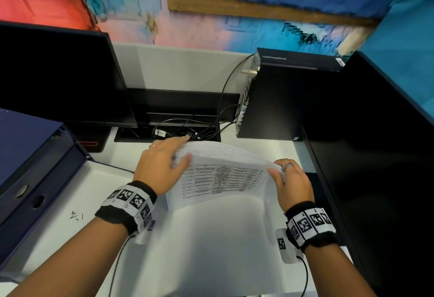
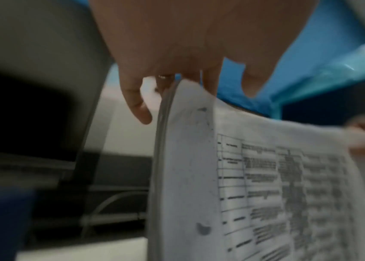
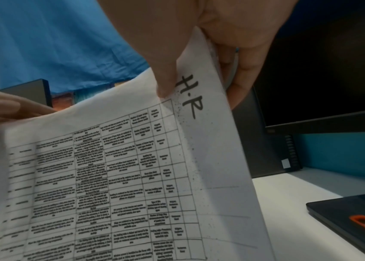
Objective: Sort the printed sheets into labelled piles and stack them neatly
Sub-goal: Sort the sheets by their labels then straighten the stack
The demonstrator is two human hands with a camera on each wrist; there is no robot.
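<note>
I hold a stack of printed sheets (image 1: 223,179) with a table of text above the white desk (image 1: 82,202). My left hand (image 1: 185,151) grips its left edge, thumb on top and fingers reaching along the far side. My right hand (image 1: 277,170) pinches the right edge. In the right wrist view the right hand (image 3: 199,84) has its thumb on the top sheet (image 3: 121,176) beside a handwritten "H.R" label (image 3: 190,97), fingers behind. The left wrist view, blurred, shows the left hand (image 2: 190,88) at the edge of the curved stack (image 2: 266,185). The near part of the sheets bends toward me, blurred.
A dark monitor (image 1: 58,73) stands at the left and another (image 1: 375,144) at the right. A black desktop computer (image 1: 281,97) and loose cables (image 1: 187,130) lie behind the sheets. Blue binders (image 1: 35,167) lie at the left. A black pad with an orange loop (image 3: 351,220) lies at the right.
</note>
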